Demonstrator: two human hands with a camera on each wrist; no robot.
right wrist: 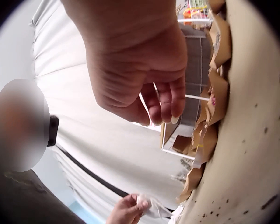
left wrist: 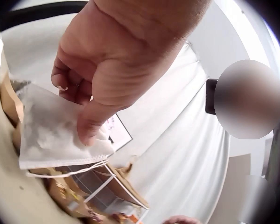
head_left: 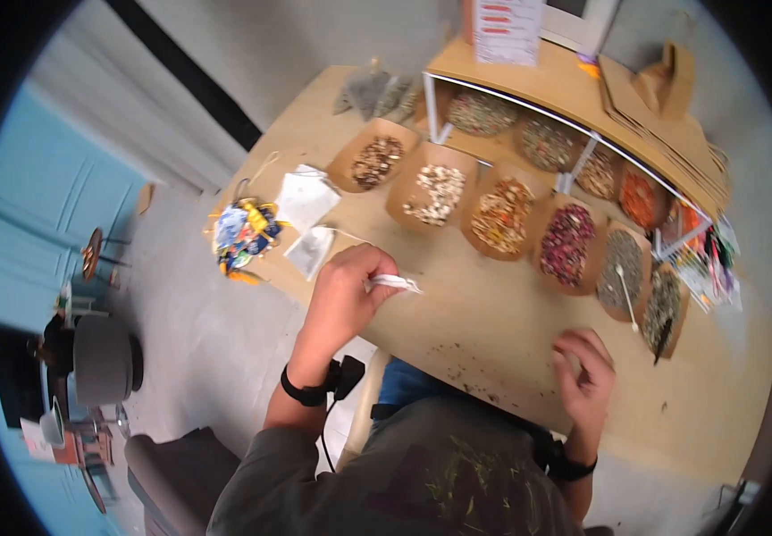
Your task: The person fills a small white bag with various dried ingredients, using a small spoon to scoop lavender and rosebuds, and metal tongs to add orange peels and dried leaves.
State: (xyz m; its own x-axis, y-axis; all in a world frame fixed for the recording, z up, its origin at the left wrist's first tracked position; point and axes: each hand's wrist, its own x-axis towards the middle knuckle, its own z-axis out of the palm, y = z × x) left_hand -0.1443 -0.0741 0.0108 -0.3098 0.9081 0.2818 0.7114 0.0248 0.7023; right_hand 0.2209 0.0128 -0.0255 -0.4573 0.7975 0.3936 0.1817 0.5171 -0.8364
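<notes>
In the head view, the left hand (head_left: 341,290) pinches a small white, thin fabric pouch (head_left: 393,281) between thumb and fingers, above the pale wooden table (head_left: 444,308); the grip is closed down to the pouch's thickness. Beyond that grip is a brown paper tray (head_left: 403,183) of chunky white pieces (head_left: 440,193), and further to its left are two flat white pouches (head_left: 307,198) (head_left: 311,251) beside a heap of blue and yellow packets (head_left: 245,234). To the right of the grip, well apart, the right hand (head_left: 587,380) has its fingers loosely bent, with nothing seen in them; dark crumbs (head_left: 475,375) are scattered between the two hands. A white long-handled spoon (head_left: 625,286) rests over a tray beyond the right hand, so a careless sideways reach could knock it and scatter herbs. In the left wrist view, the thumb presses the pouch near its stitched edge, and pale lumps show through the cloth. A thin white drawstring (left wrist: 60,176) hangs beside that edge; it could snag on a tray rim if the hand swung low. Whether the mouth is closed I cannot tell; if it is open, tilting could spill the lumps, and a slack thumb could drop the pouch. In the right wrist view, the right fingers curl loosely around air, with the pinched pouch well apart from them.
</notes>
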